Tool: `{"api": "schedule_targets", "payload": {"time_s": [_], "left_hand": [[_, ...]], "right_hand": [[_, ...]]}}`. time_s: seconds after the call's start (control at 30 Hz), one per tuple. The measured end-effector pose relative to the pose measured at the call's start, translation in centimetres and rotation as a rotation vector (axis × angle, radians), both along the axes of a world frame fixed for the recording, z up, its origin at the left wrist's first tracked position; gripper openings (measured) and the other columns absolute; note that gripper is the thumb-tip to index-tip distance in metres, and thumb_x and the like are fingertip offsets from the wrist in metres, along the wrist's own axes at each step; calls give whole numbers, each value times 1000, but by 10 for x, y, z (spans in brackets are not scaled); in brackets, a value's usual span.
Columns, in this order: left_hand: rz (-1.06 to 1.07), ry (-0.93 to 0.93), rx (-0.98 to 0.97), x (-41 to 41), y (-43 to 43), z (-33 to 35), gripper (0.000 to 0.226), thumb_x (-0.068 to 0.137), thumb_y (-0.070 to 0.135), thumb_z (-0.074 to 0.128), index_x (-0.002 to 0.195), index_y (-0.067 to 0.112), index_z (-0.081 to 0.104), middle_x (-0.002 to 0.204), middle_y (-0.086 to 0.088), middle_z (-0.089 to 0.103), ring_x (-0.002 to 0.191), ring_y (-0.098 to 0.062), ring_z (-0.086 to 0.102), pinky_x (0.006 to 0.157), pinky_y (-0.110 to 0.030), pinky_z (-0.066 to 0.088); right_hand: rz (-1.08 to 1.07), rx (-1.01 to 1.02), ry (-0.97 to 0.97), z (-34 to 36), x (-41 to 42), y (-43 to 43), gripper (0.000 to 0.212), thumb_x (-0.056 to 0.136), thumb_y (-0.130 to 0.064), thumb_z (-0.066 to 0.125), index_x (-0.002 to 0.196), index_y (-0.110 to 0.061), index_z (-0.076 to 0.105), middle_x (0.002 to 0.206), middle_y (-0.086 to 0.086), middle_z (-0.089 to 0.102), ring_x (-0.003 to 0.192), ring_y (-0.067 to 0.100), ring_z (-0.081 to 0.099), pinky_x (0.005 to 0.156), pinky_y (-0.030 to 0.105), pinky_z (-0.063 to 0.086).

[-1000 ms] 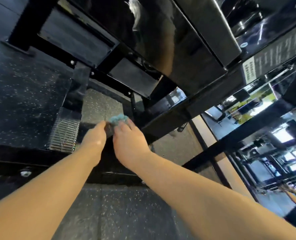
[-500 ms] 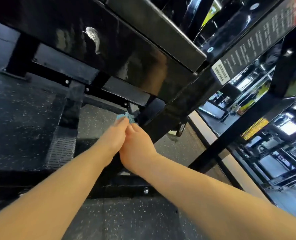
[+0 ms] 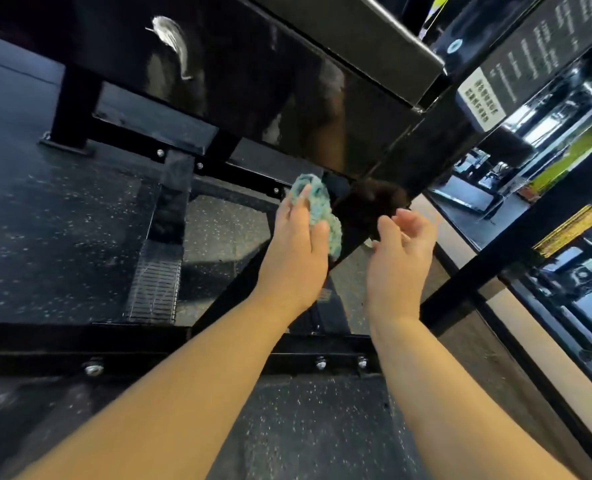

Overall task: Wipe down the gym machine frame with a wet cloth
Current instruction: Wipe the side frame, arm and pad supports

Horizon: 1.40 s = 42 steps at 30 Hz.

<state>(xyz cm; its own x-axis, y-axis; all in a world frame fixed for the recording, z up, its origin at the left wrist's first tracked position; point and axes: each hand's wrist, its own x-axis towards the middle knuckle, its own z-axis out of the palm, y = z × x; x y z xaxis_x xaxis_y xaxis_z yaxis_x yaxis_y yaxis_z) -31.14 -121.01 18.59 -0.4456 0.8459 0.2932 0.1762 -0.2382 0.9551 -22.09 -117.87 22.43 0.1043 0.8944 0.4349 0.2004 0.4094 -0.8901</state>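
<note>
left hand (image 3: 296, 251) grip pinches cloth (image 3: 319, 206) | long axis upper-left to lower-right | right hand (image 3: 400, 258) grip spread

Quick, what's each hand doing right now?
Left hand: holding the teal cloth.
Right hand: open, holding nothing.

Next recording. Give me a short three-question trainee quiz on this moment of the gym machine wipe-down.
1. True or false: the right hand holds a cloth.
2. Which grips the crumpled teal knitted cloth? A) left hand B) right hand C) both hands
3. Fill in: the white smear on the glossy black panel lies to the cloth's upper ____.
Key: 1 false; 2 A; 3 left.
</note>
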Motion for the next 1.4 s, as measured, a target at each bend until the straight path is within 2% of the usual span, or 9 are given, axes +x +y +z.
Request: {"api": "schedule_targets", "payload": {"time_s": [0.17,0.37,0.53,0.7,0.9,1.07,1.2,1.33,1.4], "left_hand": [[-22,-97,-383,-10,-26,-45,23,104,19,25,118,22,43,121,7,37,116,-11,30,80,-13,19],[39,-189,-38,1,13,37,13,101,24,34,111,20,42,106,3,45,83,3,46,68,-9,37],[119,-56,-105,6,4,-13,33,102,21,31,135,25,31,116,15,37,95,15,42,81,3,30],[231,-303,-724,-21,10,-93,38,94,17,39,131,13,47,107,-22,58,90,-35,56,86,-49,47],[162,-391,-178,5,19,13,21,102,27,30,111,30,49,102,4,52,90,-10,50,75,-26,39],[135,-321,-52,5,7,-25,20,102,33,30,117,43,39,128,2,47,117,-10,46,99,-28,37],[272,-472,-403,1,1,-94,28,102,31,26,124,29,44,105,-7,51,88,-18,51,69,-29,42],[279,-373,-764,-11,-12,-124,43,104,21,22,142,6,34,138,-11,41,130,-29,38,101,-32,32],[286,-398,-750,-11,-12,-113,42,104,17,22,142,5,35,132,-16,44,116,-29,46,92,-29,35]], "right_hand": [[176,-576,432,-30,-22,7,55,95,-57,38,143,-30,39,143,-8,46,131,11,42,110,35,34],[298,-680,791,-32,-28,7,49,100,-51,28,121,-20,59,105,-1,67,91,12,64,64,23,52],[341,-713,726,-32,-24,22,37,98,-45,41,118,-24,64,108,-1,70,102,19,66,88,36,53],[276,-850,679,-20,-19,17,56,97,-55,34,147,-29,32,152,-7,33,139,16,31,112,35,21],[324,-811,771,-32,-15,19,38,99,-48,37,115,-26,64,119,-5,65,115,19,58,91,31,46],[337,-755,851,-39,-12,23,41,102,-38,34,92,-21,70,94,-1,74,87,12,70,73,25,54],[263,-985,630,-71,-16,19,29,99,-33,45,110,-18,67,111,-2,68,98,13,63,80,26,47],[210,-1259,465,-96,-20,11,44,98,-36,45,138,-18,49,141,2,49,129,23,45,104,38,35],[203,-1335,424,-102,-18,10,39,97,-33,48,133,-19,53,138,4,52,127,24,47,107,39,33]]}}
